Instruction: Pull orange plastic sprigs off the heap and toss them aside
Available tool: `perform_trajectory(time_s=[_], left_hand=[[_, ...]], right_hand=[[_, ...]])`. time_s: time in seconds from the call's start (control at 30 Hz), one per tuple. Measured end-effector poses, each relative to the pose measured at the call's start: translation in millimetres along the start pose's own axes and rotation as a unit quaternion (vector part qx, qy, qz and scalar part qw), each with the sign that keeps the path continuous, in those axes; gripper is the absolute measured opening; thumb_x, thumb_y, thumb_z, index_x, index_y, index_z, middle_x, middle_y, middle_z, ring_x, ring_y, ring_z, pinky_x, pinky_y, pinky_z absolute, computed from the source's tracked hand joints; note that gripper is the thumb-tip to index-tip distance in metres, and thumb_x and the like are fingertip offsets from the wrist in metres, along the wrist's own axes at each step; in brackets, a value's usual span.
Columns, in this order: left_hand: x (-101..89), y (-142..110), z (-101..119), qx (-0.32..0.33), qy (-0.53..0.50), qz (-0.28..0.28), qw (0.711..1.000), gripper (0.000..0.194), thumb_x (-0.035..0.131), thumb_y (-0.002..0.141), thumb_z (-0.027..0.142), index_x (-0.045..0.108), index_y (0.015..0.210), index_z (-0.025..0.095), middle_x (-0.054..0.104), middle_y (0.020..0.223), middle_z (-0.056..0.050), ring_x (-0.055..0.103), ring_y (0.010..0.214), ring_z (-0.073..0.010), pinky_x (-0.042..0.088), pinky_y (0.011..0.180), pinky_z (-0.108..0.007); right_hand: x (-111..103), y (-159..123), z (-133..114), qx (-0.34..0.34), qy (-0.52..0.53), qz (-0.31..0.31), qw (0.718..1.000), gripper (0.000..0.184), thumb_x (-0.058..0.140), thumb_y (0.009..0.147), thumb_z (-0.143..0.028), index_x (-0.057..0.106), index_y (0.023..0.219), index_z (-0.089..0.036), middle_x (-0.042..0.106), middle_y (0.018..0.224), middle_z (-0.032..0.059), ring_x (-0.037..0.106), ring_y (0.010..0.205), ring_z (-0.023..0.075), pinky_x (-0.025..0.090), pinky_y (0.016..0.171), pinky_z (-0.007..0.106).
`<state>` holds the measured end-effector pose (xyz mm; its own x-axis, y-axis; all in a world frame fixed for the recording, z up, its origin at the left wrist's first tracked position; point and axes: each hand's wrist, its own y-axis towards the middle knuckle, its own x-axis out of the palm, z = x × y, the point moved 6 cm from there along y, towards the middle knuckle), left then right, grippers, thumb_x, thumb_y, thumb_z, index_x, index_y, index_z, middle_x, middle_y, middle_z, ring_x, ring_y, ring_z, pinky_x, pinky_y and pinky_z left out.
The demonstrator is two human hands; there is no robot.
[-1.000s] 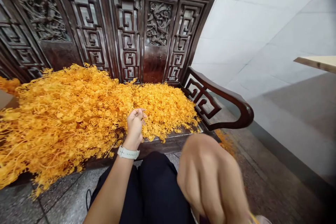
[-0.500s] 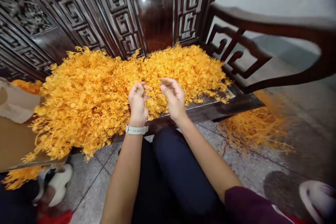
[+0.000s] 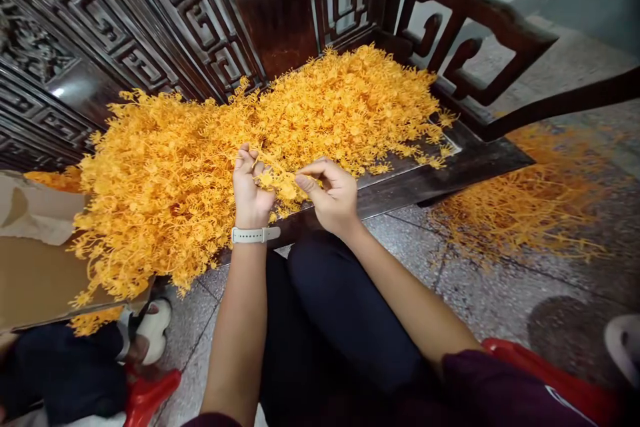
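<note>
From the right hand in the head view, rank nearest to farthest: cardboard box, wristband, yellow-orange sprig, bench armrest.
1. Yellow-orange sprig, at the right hand's fingertips.
2. Wristband, to its left.
3. Bench armrest, upper right.
4. Cardboard box, far left.

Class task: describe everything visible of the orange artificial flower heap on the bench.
The flower heap is a dense, bright orange tangle of thin stems and small frilly blooms, apparently plastic. It lies loose along the dark wooden bench, overhanging the front edge at left. At its front, the right hand pinches a sprig beside the curled left hand.
</note>
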<state>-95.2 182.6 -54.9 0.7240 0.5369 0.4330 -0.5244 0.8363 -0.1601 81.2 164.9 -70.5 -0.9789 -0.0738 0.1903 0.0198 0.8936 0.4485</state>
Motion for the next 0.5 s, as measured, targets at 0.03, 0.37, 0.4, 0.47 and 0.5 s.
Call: perform_trajectory(time_s=[0.03,0.37,0.4,0.47,0.5], left_hand=[[-1.8,0,0,-0.002,-0.008,0.004,1.0,0.016,0.063,0.097,0.009,0.061,0.086,0.02,0.052,0.073,0.006,0.021,0.043,-0.0045,0.029,0.044,-0.019],[25.5,-29,-26,-0.133,-0.123,-0.024,0.983,0.031,0.049,0.087,-0.007,0.06,0.095,0.02,0.05,0.067,0.008,0.028,0.037,-0.0037,0.029,0.04,-0.018],[26.5,-28,-28,-0.135,-0.139,-0.021,0.981,0.033,0.047,0.087,-0.009,0.06,0.095,0.02,0.051,0.067,0.008,0.03,0.038,-0.0035,0.031,0.041,-0.017],[19.6,-17,-28,-0.121,-0.166,0.019,0.978,0.035,0.045,0.087,-0.012,0.061,0.097,0.018,0.055,0.07,0.006,0.04,0.044,-0.0036,0.035,0.046,-0.015],[11.6,-8,-24,-0.104,-0.174,0.051,0.978,0.035,0.045,0.089,-0.011,0.062,0.099,0.018,0.057,0.072,0.004,0.046,0.048,-0.0044,0.038,0.048,-0.015]], right_hand=[[1,-3,-7,-0.021,-0.021,-0.014,0.999,0.021,0.069,0.098,-0.042,0.073,0.09,-0.023,0.069,0.083,0.0028,0.062,0.077,0.0183,0.05,0.073,0.036],[-12,-39,-67,-0.185,-0.154,-0.082,0.967,0.009,0.067,0.097,-0.021,0.072,0.091,-0.025,0.072,0.08,0.0041,0.064,0.073,0.0198,0.051,0.068,0.039],[-14,-44,-73,-0.179,-0.154,-0.079,0.968,0.011,0.066,0.097,-0.021,0.072,0.09,-0.025,0.071,0.079,0.0043,0.063,0.072,0.0203,0.051,0.067,0.039],[-17,-54,-90,-0.17,-0.116,-0.068,0.976,0.014,0.062,0.099,-0.02,0.071,0.089,-0.026,0.069,0.075,0.0041,0.063,0.07,0.0211,0.051,0.065,0.04],[-18,-60,-102,-0.167,-0.08,-0.069,0.98,0.014,0.061,0.099,-0.021,0.07,0.091,-0.027,0.067,0.073,0.0036,0.062,0.068,0.021,0.051,0.063,0.04]])
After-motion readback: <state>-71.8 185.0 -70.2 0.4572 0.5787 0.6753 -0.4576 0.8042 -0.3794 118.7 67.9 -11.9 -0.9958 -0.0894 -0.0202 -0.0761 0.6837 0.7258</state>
